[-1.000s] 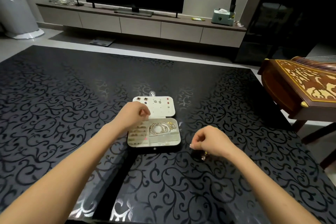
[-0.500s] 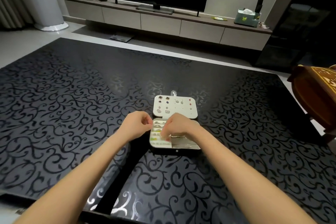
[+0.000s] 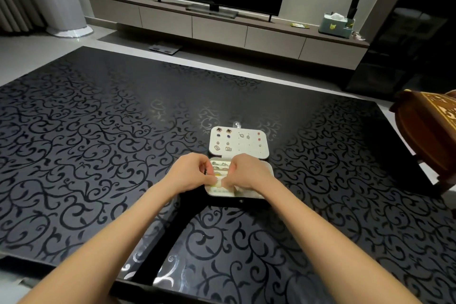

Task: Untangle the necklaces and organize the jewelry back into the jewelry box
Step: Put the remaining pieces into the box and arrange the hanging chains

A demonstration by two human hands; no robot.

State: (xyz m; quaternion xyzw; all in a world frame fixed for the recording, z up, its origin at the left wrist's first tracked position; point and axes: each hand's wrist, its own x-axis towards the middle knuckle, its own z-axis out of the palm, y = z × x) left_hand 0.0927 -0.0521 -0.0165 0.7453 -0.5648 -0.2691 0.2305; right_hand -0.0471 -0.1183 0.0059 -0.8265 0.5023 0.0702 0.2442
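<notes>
The small white jewelry box lies open at the middle of the black patterned table. Its lid lies flat on the far side, with several stud earrings pinned in it. Rings sit in the rolls at the tray's left; the rest of the tray is hidden under my hands. My left hand and my right hand are over the tray. Their fingertips are pinched together on a small pale yellow-green jewelry piece, too small to identify. No necklace shows.
A carved wooden piece of furniture stands past the table's right edge. Beyond the far edge are the floor, a low TV console and a dark cabinet. The table's near edge runs just under my forearms.
My right hand came from the table right of the box to over the tray, meeting the left hand's fingertips. The camera has turned, so the box sits further right in view.
</notes>
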